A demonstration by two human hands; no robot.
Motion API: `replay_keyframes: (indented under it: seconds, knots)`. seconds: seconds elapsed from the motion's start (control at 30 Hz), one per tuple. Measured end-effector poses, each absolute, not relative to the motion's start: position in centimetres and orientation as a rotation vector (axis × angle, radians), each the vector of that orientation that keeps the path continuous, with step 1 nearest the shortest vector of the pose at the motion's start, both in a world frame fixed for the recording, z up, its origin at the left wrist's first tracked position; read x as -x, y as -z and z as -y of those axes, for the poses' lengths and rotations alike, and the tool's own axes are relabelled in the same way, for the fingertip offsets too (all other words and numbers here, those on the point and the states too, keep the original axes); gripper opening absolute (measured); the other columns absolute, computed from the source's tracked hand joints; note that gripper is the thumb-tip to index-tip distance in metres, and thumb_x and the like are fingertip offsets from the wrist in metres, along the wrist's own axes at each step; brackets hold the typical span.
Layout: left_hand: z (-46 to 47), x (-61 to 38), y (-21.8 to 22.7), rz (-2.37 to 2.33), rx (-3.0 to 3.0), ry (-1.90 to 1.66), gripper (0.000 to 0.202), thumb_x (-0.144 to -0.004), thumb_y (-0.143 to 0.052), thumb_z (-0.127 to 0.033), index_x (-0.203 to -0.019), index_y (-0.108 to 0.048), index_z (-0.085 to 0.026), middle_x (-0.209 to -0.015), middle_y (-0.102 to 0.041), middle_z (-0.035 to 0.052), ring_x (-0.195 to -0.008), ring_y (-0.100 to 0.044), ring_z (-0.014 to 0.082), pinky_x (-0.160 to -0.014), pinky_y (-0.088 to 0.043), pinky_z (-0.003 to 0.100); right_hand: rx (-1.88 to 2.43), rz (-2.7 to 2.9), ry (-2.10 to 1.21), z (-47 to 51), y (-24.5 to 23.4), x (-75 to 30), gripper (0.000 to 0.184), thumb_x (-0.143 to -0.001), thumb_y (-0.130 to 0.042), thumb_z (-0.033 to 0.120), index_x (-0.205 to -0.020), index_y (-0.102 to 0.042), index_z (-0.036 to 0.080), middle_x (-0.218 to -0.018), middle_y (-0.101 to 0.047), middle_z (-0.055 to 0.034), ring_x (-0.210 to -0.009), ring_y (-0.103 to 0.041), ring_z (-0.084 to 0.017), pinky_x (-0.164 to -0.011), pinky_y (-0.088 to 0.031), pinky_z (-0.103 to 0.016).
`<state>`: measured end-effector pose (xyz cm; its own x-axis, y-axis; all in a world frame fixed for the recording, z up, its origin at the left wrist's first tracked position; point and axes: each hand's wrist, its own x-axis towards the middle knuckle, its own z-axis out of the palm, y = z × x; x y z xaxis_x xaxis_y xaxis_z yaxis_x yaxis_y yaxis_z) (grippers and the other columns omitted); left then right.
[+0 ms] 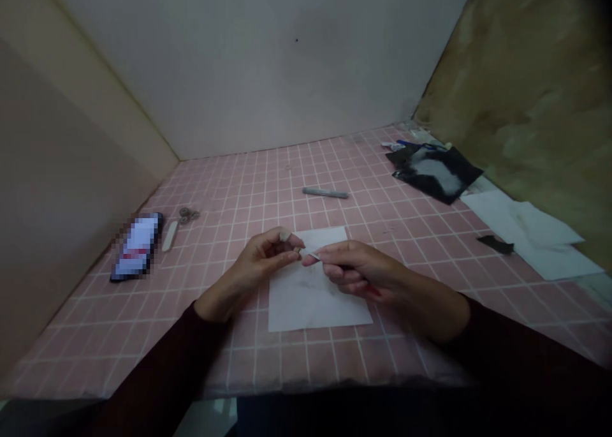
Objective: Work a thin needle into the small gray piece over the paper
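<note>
My left hand (270,252) pinches a tiny brownish piece (299,252) between thumb and fingertips; it is too small to make out, perhaps ring-shaped. Something pale is wrapped on one finger of that hand. From the right, my right hand (356,268) is closed on a thin white strip (313,254), whose tip points at the small piece. Whether the two touch cannot be told. Both hands are over a white sheet of paper (306,312) with faint grey smudges, lying on the table.
A phone (138,245) lies at left, beside a flat white stick (169,236) and several small grey round pieces (186,215). A grey rod (325,192) lies beyond the paper. At right are a black sheet with pale powder (437,172), white papers (549,255) and a dark scrap (496,244).
</note>
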<state>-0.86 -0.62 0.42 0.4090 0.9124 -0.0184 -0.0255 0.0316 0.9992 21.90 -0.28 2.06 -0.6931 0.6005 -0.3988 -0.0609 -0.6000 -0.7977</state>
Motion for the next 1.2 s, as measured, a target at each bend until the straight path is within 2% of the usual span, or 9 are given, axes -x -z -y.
replay_keyframes:
  seconds: [0.2,0.33,0.43,0.53,0.63,0.77,0.93,1.1,1.2]
  knots:
    - [0.7,0.6,-0.6,-0.900,-1.350,-0.912,0.018,-0.085,-0.071,-0.026,-0.100,-0.067,-0.016,-0.086,-0.070,0.0039,-0.082,-0.067,0.0150,-0.075,-0.051,0.027,0.950,1.300,-2.203,0.8,-1.7,-21.5,0.023,-0.093,-0.051,0.030,-0.097,-0.067,0.014,-0.058,-0.042,0.0068,-0.040,-0.018,-0.004,-0.038,-0.016,-0.018]
    - [0.5,0.5,-0.3,-0.916,-1.283,-0.923,0.018,-0.083,-0.073,-0.026,-0.096,-0.068,-0.015,-0.082,-0.067,0.0019,-0.072,-0.065,0.0116,-0.070,-0.050,0.025,0.926,2.031,-1.365,2.0,-0.4,-21.1,0.025,-0.094,-0.044,0.022,-0.097,-0.067,0.013,-0.068,-0.057,-0.0021,-0.055,-0.047,-0.011,-0.057,-0.041,-0.026]
    - [0.3,0.5,-0.2,-0.981,-1.255,-0.906,0.018,-0.080,-0.075,-0.027,-0.091,-0.069,-0.014,-0.079,-0.065,0.0002,-0.063,-0.058,0.0070,-0.062,-0.046,0.020,0.902,2.257,-0.945,2.3,-0.1,-21.0,0.026,-0.089,-0.044,0.012,-0.100,-0.067,0.011,-0.083,-0.065,-0.0098,-0.072,-0.057,-0.018,-0.072,-0.045,-0.034]
    - [0.3,0.5,-0.5,-0.964,-1.269,-0.886,0.019,-0.080,-0.076,-0.026,-0.091,-0.069,-0.014,-0.079,-0.068,0.0016,-0.067,-0.062,0.0099,-0.066,-0.048,0.022,0.968,2.090,-1.270,1.8,-0.7,-21.1,0.021,-0.092,-0.046,0.017,-0.088,-0.066,0.014,-0.067,-0.059,-0.0028,-0.059,-0.051,-0.013,-0.060,-0.042,-0.027]
    - [0.6,0.5,-0.8,-0.911,-1.298,-0.860,0.019,-0.081,-0.075,-0.025,-0.095,-0.067,-0.014,-0.084,-0.072,0.0041,-0.079,-0.067,0.0142,-0.074,-0.050,0.026,1.010,1.528,-1.990,0.9,-1.6,-21.4,0.021,-0.094,-0.048,0.026,-0.085,-0.065,0.015,-0.057,-0.045,0.0054,-0.041,-0.026,-0.005,-0.040,-0.023,-0.019]
    - [0.9,0.6,-0.8,-0.913,-1.341,-0.867,0.019,-0.082,-0.075,-0.025,-0.096,-0.068,-0.015,-0.091,-0.072,0.0053,-0.084,-0.067,0.0147,-0.074,-0.050,0.026,0.920,1.009,-2.396,0.2,-2.3,-21.8,0.018,-0.093,-0.052,0.025,-0.089,-0.065,0.013,-0.056,-0.035,0.0085,-0.043,-0.013,-0.004,-0.036,-0.011,-0.016]
    - [0.6,0.6,-0.5,-0.924,-1.328,-0.886,0.019,-0.084,-0.073,-0.026,-0.098,-0.067,-0.016,-0.088,-0.070,0.0032,-0.080,-0.067,0.0134,-0.075,-0.051,0.026,0.960,1.381,-2.150,1.0,-1.6,-21.4,0.023,-0.096,-0.048,0.028,-0.094,-0.066,0.014,-0.056,-0.042,0.0069,-0.040,-0.021,-0.004,-0.038,-0.018,-0.018]
    - [0.4,0.5,-0.2,-0.970,-1.247,-0.905,0.018,-0.079,-0.076,-0.027,-0.090,-0.069,-0.014,-0.080,-0.066,0.0005,-0.065,-0.060,0.0087,-0.065,-0.047,0.023,0.906,2.159,-1.108,2.2,-0.3,-20.9,0.021,-0.089,-0.048,0.014,-0.096,-0.068,0.014,-0.074,-0.062,-0.0040,-0.065,-0.053,-0.014,-0.065,-0.044,-0.028]
    - [0.3,0.6,-0.1,-0.994,-1.232,-0.864,0.019,-0.077,-0.078,-0.026,-0.087,-0.068,-0.014,-0.079,-0.066,0.0007,-0.063,-0.056,0.0080,-0.062,-0.045,0.022,0.912,2.214,-1.083,2.1,-0.3,-21.0,0.021,-0.089,-0.047,0.012,-0.092,-0.067,0.014,-0.073,-0.062,-0.0048,-0.065,-0.053,-0.014,-0.066,-0.044,-0.028]
